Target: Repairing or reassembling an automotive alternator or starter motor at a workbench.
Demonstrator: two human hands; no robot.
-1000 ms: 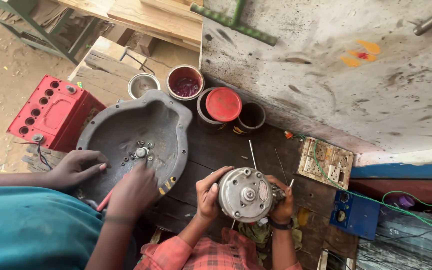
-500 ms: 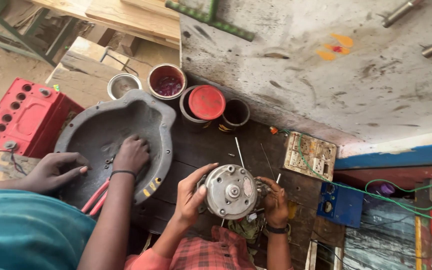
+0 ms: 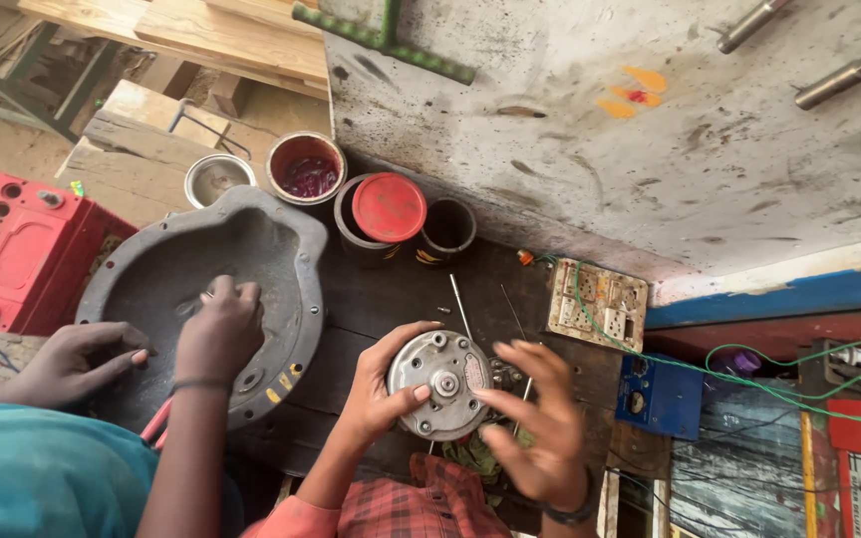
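A round silver motor housing (image 3: 440,384) with a central shaft stands on edge over the dark wooden bench (image 3: 391,289). My left hand (image 3: 379,391) grips its left rim, thumb across the face. My right hand (image 3: 538,430) hovers just right of the motor with fingers spread, holding nothing; whether a fingertip touches the rim is unclear. My red plaid sleeves show at the bottom.
A co-worker in teal has both hands (image 3: 219,334) in and at a large grey metal pan (image 3: 286,284) on the left. Behind stand a red battery (image 3: 12,249), several tins (image 3: 388,207), thin rods (image 3: 460,304), a socket board (image 3: 595,304) and a blue box (image 3: 658,397).
My right hand has come off the motor and spread open beside it. The co-worker's hand has moved up inside the pan. The view has shifted closer.
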